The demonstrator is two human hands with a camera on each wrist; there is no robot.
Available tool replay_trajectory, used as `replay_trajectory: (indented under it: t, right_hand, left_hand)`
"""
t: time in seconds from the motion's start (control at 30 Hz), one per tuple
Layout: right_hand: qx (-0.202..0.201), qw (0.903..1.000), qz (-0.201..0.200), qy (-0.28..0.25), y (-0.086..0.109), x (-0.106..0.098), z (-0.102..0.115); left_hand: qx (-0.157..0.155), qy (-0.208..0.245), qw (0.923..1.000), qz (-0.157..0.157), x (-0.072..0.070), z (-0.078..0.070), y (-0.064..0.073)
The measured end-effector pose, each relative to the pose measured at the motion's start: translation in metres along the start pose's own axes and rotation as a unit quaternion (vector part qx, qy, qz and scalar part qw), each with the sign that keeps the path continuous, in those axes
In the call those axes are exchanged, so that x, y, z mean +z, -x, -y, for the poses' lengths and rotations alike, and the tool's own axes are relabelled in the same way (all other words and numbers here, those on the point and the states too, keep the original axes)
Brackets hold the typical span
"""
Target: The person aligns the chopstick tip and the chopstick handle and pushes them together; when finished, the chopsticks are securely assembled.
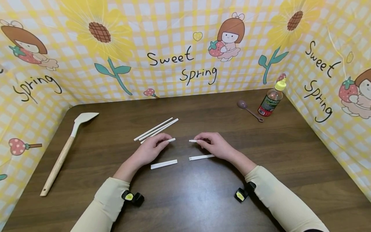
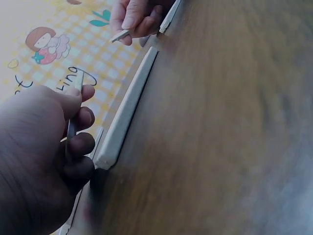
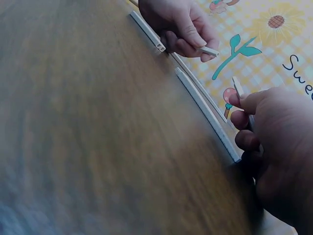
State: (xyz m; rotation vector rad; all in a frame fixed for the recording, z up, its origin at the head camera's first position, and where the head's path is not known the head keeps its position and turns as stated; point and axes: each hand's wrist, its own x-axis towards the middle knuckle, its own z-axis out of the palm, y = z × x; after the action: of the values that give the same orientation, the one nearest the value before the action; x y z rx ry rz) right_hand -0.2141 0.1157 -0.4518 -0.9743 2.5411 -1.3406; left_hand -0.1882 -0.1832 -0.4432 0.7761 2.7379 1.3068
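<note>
My left hand (image 1: 152, 149) pinches a short white stick (image 1: 172, 140) between thumb and fingers, its tip poking out toward the right. Facing it, my right hand (image 1: 216, 145) pinches a second white stick (image 1: 192, 140) with a narrower, stepped tip. A gap separates the two tips. Below the left hand lies a white piece with a lengthwise groove (image 1: 163, 164). Beside the right hand rests a white piece with a notched end (image 1: 200, 158), partly covered by that hand. In the left wrist view, the left fingers curl round their stick (image 2: 72, 128).
Several longer white sticks (image 1: 157, 129) lie slanted behind my left hand. A white spatula with a wooden handle (image 1: 59, 158) lies at the left. At the back right are a purplish spoon (image 1: 250, 111) and a yellow-capped bottle (image 1: 271, 100). Patterned cloth (image 1: 171, 42) walls the table.
</note>
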Motion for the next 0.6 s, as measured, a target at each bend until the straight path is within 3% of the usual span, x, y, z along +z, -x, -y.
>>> replay_trajectory:
  t: [0.6]
  right_hand:
    - [-0.010, 0.9993, -0.010, 0.035, 0.0002, 0.0028, -0.0009]
  left_hand:
    - [-0.025, -0.043, 0.9985, 0.021, 0.0038, -0.0008, -0.0018]
